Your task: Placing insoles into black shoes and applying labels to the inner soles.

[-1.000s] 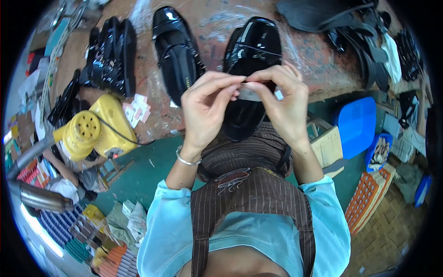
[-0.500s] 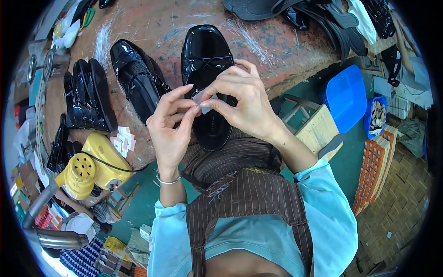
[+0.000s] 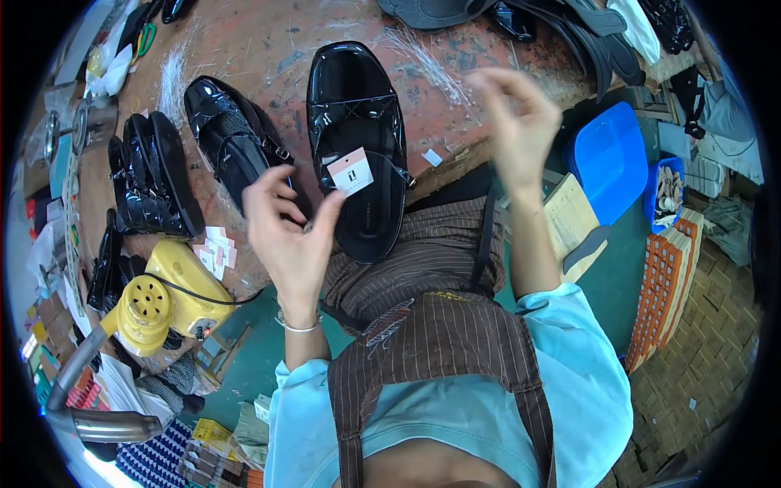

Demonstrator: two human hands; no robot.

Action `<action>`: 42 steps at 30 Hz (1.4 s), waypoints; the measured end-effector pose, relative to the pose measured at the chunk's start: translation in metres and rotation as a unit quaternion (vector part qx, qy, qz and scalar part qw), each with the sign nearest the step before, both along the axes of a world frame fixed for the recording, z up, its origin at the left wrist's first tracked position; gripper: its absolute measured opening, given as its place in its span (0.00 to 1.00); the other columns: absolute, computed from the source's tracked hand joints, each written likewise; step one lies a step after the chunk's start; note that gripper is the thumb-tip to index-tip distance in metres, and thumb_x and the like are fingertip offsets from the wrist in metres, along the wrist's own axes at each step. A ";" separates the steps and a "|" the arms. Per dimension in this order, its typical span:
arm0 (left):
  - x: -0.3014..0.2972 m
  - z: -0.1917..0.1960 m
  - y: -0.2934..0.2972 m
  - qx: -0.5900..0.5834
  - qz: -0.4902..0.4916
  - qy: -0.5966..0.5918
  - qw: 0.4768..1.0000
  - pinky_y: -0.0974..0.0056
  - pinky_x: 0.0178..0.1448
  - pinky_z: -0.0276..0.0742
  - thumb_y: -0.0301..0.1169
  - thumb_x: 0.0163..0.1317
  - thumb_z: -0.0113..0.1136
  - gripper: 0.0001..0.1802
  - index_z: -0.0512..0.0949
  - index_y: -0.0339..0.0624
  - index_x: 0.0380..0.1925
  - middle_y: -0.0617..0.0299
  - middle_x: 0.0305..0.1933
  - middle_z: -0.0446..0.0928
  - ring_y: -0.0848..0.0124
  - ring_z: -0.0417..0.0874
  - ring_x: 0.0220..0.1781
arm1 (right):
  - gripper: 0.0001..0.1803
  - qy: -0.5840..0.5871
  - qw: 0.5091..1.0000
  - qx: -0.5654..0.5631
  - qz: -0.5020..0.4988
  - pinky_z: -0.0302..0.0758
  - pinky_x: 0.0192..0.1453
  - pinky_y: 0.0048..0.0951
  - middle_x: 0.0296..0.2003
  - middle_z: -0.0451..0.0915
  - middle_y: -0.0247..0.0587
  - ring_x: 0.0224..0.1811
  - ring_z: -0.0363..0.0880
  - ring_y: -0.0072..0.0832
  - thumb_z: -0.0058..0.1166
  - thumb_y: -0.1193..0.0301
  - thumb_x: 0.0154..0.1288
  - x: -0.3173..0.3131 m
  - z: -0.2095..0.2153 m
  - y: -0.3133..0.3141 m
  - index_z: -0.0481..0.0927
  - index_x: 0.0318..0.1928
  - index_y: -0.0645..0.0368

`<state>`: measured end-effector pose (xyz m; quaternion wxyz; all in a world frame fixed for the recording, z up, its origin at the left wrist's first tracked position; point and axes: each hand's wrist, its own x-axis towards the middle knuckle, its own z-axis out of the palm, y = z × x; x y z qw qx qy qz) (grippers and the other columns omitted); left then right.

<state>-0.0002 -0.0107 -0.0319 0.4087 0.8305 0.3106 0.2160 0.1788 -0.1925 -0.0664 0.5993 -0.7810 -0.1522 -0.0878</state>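
A glossy black flat shoe (image 3: 358, 106) lies on the worn reddish bench (image 3: 268, 49), its heel end over my lap. A small white and pink paper tag (image 3: 350, 172) rests on the shoe's opening. My left hand (image 3: 289, 236) is just below and left of it with fingers loosely curled, and the thumb tip touches the tag's lower edge. My right hand (image 3: 517, 122) is lifted to the right of the shoe, blurred, fingers spread, holding nothing.
A second black shoe (image 3: 232, 142) lies left of the first, and a stack of black shoes (image 3: 154, 187) sits further left. A yellow heat gun (image 3: 154, 301) and loose small tags (image 3: 215, 252) sit at the bench edge. Black shoe parts (image 3: 569, 24) are piled at the top right; a blue plastic container (image 3: 610, 159) stands on the floor.
Both hands were pinching the tag together over the shoe. My right hand has let go and swung up to the right; my left hand has dropped lower, and the tag now lies on the shoe.
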 end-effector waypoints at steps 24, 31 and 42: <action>-0.025 -0.010 0.131 -0.005 0.051 0.027 0.998 0.70 0.30 0.72 0.35 0.64 0.67 0.18 0.79 0.36 0.50 0.61 0.28 0.81 0.79 0.74 0.24 | 0.21 0.331 0.895 0.226 0.194 0.74 0.67 0.37 0.58 0.77 0.59 0.63 0.77 0.42 0.48 0.72 0.75 0.047 -0.002 -0.064 0.70 0.61 0.75; -0.133 -0.061 0.114 0.153 0.108 0.211 0.960 0.62 0.41 0.79 0.27 0.55 0.71 0.15 0.83 0.35 0.43 0.51 0.39 0.81 0.62 0.84 0.34 | 0.11 0.199 0.935 0.231 0.180 0.74 0.44 0.25 0.50 0.82 0.46 0.38 0.76 0.25 0.52 0.72 0.74 0.055 -0.001 -0.078 0.80 0.50 0.64; -0.160 -0.092 0.105 0.290 0.155 0.238 0.914 0.50 0.59 0.74 0.28 0.58 0.68 0.26 0.78 0.31 0.57 0.37 0.51 0.77 0.45 0.77 0.56 | 0.03 0.203 0.927 0.207 0.237 0.66 0.35 0.23 0.32 0.78 0.40 0.28 0.68 0.21 0.53 0.74 0.74 0.029 0.021 -0.060 0.75 0.40 0.60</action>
